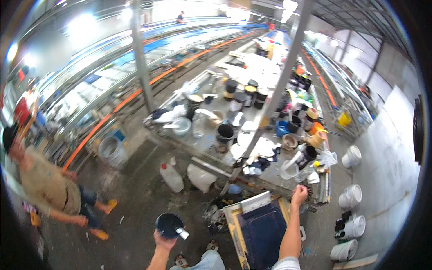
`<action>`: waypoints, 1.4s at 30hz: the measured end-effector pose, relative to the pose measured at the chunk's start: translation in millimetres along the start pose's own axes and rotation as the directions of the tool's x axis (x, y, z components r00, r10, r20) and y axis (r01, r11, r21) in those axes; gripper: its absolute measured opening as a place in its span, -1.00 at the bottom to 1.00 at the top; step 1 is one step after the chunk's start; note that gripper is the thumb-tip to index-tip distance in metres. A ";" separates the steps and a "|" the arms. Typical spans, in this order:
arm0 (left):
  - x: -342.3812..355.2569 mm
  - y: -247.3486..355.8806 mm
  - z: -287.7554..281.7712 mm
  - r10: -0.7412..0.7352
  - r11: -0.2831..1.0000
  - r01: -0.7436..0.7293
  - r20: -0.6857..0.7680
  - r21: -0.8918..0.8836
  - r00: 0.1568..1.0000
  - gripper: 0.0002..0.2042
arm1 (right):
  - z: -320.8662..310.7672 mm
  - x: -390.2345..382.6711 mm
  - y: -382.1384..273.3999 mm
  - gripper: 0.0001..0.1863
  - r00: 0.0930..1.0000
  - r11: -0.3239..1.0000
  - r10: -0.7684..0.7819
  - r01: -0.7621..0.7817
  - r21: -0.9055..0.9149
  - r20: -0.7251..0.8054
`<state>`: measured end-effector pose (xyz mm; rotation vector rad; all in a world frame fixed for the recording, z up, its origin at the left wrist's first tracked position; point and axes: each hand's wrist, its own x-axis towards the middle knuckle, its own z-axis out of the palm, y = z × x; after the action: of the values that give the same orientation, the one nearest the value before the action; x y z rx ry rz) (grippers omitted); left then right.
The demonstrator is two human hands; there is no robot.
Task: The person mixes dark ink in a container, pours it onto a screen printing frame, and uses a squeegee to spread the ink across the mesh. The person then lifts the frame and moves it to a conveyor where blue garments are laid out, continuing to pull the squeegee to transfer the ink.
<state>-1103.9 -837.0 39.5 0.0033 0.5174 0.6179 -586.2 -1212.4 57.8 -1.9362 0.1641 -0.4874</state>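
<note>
My left hand [164, 242] is wrapped round the side of a dark round tub [169, 225], held out low over the floor. A white flat piece [182, 233] sticks out over the tub's rim. My right hand [299, 194] reaches forward to the near right corner of the cluttered table [198, 146], with its fingers curled closed. Whether they hold anything is too small to tell. A clear plastic cup [289, 169] stands just beyond that hand. Beside my right forearm leans a framed printing screen [261, 234] with a dark mesh.
Tubs, cups and rags crowd the table, including a black pot [224, 135] and a blue tub [282, 128]. A white jug [172, 177] and a bucket [112, 151] stand on the floor. White buckets [350, 196] line the right wall. Another person [49, 180] stands at left.
</note>
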 end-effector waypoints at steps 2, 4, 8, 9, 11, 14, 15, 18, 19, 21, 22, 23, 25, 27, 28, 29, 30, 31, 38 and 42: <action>-16.4 11.3 10.1 0.055 0.997 -0.051 0.089 -0.049 0.994 -0.49 | -1.8 -147.4 -63.7 -0.74 0.884 0.963 -0.007 -0.120 0.240 0.468; -11.0 10.8 14.1 0.069 0.995 -0.059 0.137 -0.081 0.988 -0.53 | -32.0 -289.7 -115.2 -0.71 0.606 0.942 0.109 -0.317 0.113 0.788; -33.0 22.0 -19.6 -0.035 0.996 0.044 0.115 -0.074 0.993 -0.55 | -45.4 -450.6 -209.6 -0.40 0.284 0.970 -0.068 0.243 -0.003 0.957; -32.1 29.9 -27.7 -0.059 0.993 0.070 0.114 -0.095 0.992 -0.56 | -43.9 -471.0 -225.7 -0.55 0.295 0.939 -0.130 0.344 0.022 0.946; -47.8 32.8 -29.2 -0.056 0.992 0.071 0.141 -0.107 0.988 -0.58 | -41.1 -494.1 -227.4 -0.55 0.361 0.907 -0.240 0.414 0.076 0.901; -61.7 43.7 -41.9 -0.068 0.987 0.088 0.146 -0.135 0.987 -0.56 | -39.7 -504.1 -230.5 -0.57 0.454 0.924 -0.220 0.380 0.036 0.863; -59.7 47.8 -47.6 -0.058 0.984 0.086 0.179 -0.154 0.982 -0.56 | -39.9 -501.2 -236.9 -0.57 0.450 0.944 -0.173 0.328 0.018 0.876; -69.2 52.0 -67.1 -0.045 0.986 0.072 0.181 -0.149 0.983 -0.56 | -39.4 -502.2 -248.8 -0.62 0.409 0.927 -0.173 0.374 0.009 0.896; -74.3 54.3 -53.4 -0.060 0.992 0.077 0.167 -0.097 0.984 -0.57 | -36.8 -498.3 -250.0 -0.67 0.403 0.854 -0.330 0.513 0.088 0.854; -93.4 60.7 -25.6 -0.074 0.995 0.081 0.131 -0.050 0.989 -0.59 | -32.4 -495.9 -253.8 -0.74 0.316 0.624 -0.618 0.754 0.204 0.720; -102.3 67.5 -20.1 -0.060 0.996 0.066 0.108 -0.055 0.992 -0.61 | -32.8 -496.8 -276.9 -0.84 0.256 0.606 -0.646 0.745 0.280 0.719; -101.9 74.3 -27.5 -0.051 0.996 0.058 0.108 -0.065 0.993 -0.62 | -33.4 -498.8 -299.2 -0.86 0.178 0.592 -0.627 0.742 0.315 0.758; -99.2 80.4 -50.3 -0.045 0.995 0.051 0.073 -0.083 0.996 -0.63 | -23.3 -494.5 -321.0 -0.86 -0.078 0.453 -0.699 0.721 0.525 0.710; -93.5 78.4 -54.5 -0.058 0.997 0.062 0.083 -0.046 0.995 -0.62 | -15.9 -487.0 -336.0 -0.90 -0.302 0.302 -0.680 0.715 0.631 0.668; -91.5 78.5 -54.5 -0.063 0.997 0.066 0.084 -0.029 0.995 -0.61 | -10.3 -484.4 -339.3 -0.90 -0.387 0.235 -0.662 0.706 0.668 0.642; -89.8 78.3 -54.2 -0.080 0.997 0.082 0.085 -0.013 0.993 -0.61 | -5.6 -481.6 -345.5 -0.90 -0.469 0.167 -0.638 0.691 0.704 0.611; -94.1 79.8 -51.0 -0.094 0.996 0.094 0.076 0.004 0.993 -0.61 | -4.1 -484.3 -355.7 -0.87 -0.530 0.055 -0.639 0.691 0.720 0.557; -97.7 81.3 -47.0 -0.107 0.994 0.106 0.067 0.020 0.992 -0.60 | -1.3 -484.8 -362.4 -0.86 -0.552 0.010 -0.659 0.673 0.740 0.511; -107.5 87.6 -43.9 -0.026 0.997 0.033 0.109 -0.069 0.994 -0.58 | 3.1 -487.0 -359.1 -0.87 -0.569 -0.061 -0.631 0.715 0.697 0.528; -104.1 80.2 -43.8 0.010 0.988 0.010 0.128 -0.154 0.992 -0.59 | -2.5 -487.6 -311.9 -0.68 -0.064 0.519 -0.615 0.718 0.465 0.786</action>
<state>-1240.6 -835.5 61.7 -0.1028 0.3445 0.6517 -1063.1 -924.2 214.7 -1.9595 -1.7082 0.1120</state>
